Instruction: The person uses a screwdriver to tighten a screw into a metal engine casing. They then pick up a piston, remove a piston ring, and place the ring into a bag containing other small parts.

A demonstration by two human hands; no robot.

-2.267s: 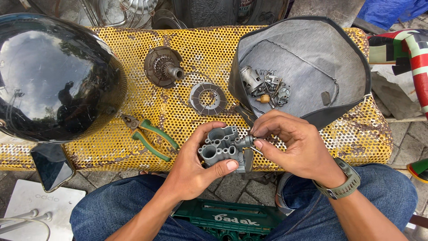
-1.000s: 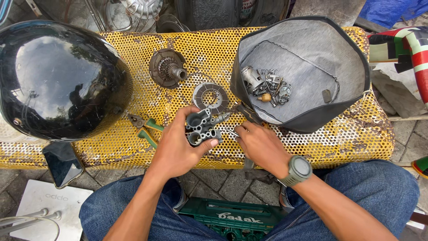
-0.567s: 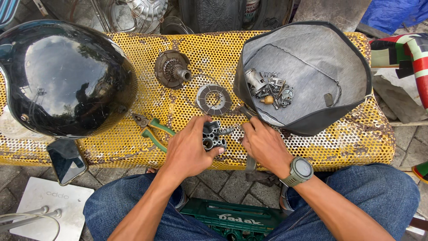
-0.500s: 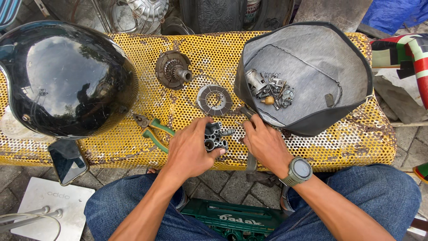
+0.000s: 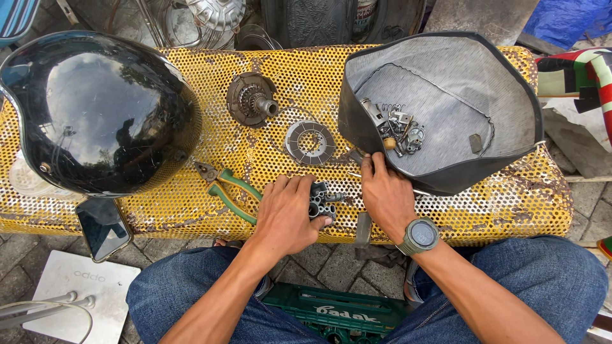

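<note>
Black helmet at bench's left end, phone below it. Green-handled pliers beside left hand, which lies over a grey metal engine part on the yellow perforated bench, fingers curled around it. Right hand flat, open, just right of part. Black liner holds small hardware.

On the yellow perforated bench rest a glossy black helmet, green-handled pliers, a rusty round hub, a flat toothed ring and a grey-lined black cover holding small metal parts.
</note>
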